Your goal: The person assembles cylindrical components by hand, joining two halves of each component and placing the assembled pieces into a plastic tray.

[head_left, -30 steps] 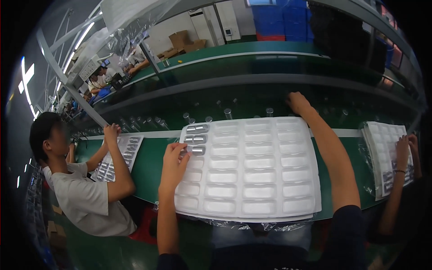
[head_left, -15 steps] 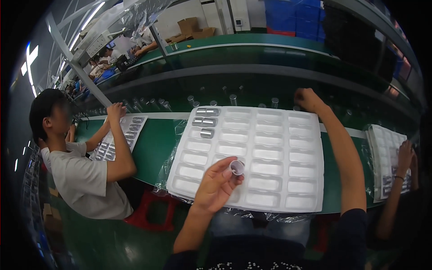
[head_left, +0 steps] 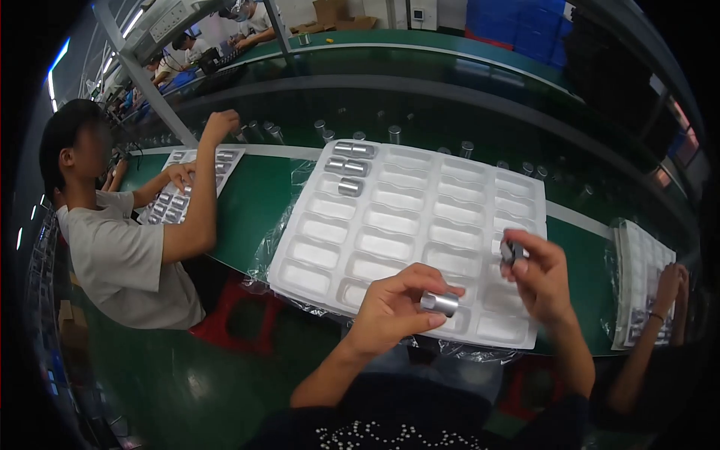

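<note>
Between the thumb and fingers of my left hand (head_left: pixel 394 307) is a silver metal cylinder (head_left: pixel 440 303), tilted nearly on its side over the near part of the white tray (head_left: pixel 360 259). My right hand (head_left: pixel 544 281) pinches a second, darker-looking metal cylinder (head_left: pixel 512 252) above the tray's right columns. The two hands are apart. Several silver cylinders (head_left: pixel 346 166) lie in the compartments at the tray's far left corner. The other compartments in view hold nothing. Clear plastic film shows under the tray's edges.
Upright metal cylinders (head_left: pixel 394 134) stand along the dark belt (head_left: pixel 450 127) behind the tray. At left, a co-worker (head_left: pixel 127 225) handles a similar tray (head_left: pixel 225 171). Another person's hands (head_left: pixel 667 289) touch stacked trays (head_left: pixel 637 262) at right. A red stool (head_left: pixel 232 315) stands below the bench.
My right hand has come back from the belt with a cylinder. My left hand has moved right and turned its cylinder toward lying flat. The view has shifted slightly.
</note>
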### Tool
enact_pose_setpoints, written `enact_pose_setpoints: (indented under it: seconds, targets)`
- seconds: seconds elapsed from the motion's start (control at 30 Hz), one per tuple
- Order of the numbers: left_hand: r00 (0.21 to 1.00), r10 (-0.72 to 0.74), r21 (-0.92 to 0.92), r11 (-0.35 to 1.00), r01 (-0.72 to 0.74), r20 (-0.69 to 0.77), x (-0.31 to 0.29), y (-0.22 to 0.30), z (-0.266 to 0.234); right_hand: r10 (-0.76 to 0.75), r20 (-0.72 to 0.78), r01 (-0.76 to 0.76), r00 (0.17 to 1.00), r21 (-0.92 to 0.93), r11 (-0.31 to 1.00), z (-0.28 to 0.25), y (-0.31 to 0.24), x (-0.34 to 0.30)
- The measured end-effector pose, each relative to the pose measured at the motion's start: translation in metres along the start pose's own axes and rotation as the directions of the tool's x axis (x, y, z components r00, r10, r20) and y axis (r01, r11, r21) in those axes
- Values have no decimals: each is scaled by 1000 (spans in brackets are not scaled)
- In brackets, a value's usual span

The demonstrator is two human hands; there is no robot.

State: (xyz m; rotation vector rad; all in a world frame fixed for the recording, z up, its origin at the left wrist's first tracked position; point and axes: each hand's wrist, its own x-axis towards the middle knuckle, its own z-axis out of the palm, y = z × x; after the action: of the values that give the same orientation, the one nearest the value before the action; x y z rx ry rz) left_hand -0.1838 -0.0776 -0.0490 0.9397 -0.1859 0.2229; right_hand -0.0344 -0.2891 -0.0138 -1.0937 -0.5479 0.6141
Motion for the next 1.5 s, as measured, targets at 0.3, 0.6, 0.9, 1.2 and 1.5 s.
enact_pose_setpoints:
  seconds: [0.3, 0.6, 0.9, 1.2, 1.5]
  targets:
    - [954, -296, -39, 955, 294, -44, -12, 2, 16, -315, 204, 366, 927, -314, 876, 30, 3, -36]
    - [958, -287, -23, 958, 287, -5, -12, 7, 22, -311, 205, 371, 928, -445, 815, 41, -7, -37]
    - [945, -326, -2, 945, 326, 26, -15, 9, 11, -176, 350, 365, 920, -602, 710, 50, -18, -35]
    - [957, -289, -59, 956, 289, 4, -16, 2, 5, -223, 373, 432, 901, -712, 553, 61, -15, -38]
    - [944, -328, 32, 945, 326, 43, -13, 6, 3, -340, 521, 617, 783, -715, 329, 63, -10, -36]
